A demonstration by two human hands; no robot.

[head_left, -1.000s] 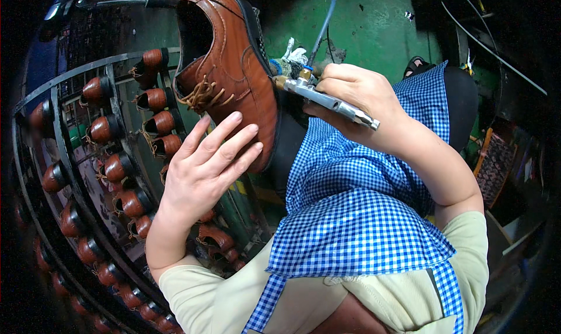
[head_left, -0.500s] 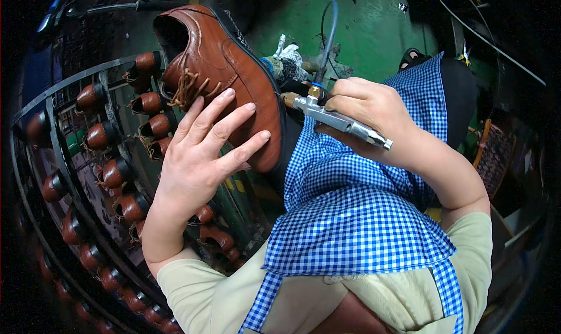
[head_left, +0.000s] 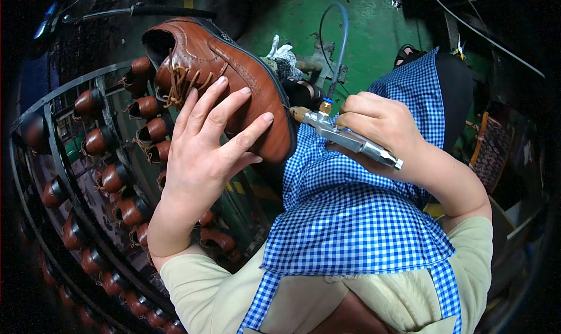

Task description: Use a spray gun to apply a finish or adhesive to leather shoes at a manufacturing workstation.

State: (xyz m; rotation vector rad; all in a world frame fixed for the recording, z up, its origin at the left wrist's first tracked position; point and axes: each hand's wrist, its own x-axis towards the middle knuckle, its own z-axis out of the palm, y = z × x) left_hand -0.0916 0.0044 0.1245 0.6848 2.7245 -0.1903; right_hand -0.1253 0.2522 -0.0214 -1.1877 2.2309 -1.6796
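Observation:
A brown leather lace-up shoe [head_left: 248, 68] with a dark sole is held tilted, its toe toward me and its opening far left. My left hand [head_left: 198, 147] has its fingers spread over the upper beside the loose laces [head_left: 181, 83], with the thumb near the toe. In my right hand [head_left: 383, 121] is a metal spray gun [head_left: 353, 141], fingers wrapped round its body. Its brown-tipped nozzle points left and stands close to the sole's edge. A blue-grey hose [head_left: 343, 48] rises from its brass fitting. Any spray is not visible.
To my left stands a dark metal rack [head_left: 58, 135] with several brown shoes on it. A pale glove [head_left: 281, 51] lies beyond the held shoe, above the green floor [head_left: 304, 18]. My lap is covered by a blue checked apron [head_left: 350, 217]. A woven basket-like thing [head_left: 494, 153] stands at the right.
The shoe has turned slightly, its heel end shifting left and down. The spray gun and my right hand have moved right and a little toward me. My left hand has barely shifted.

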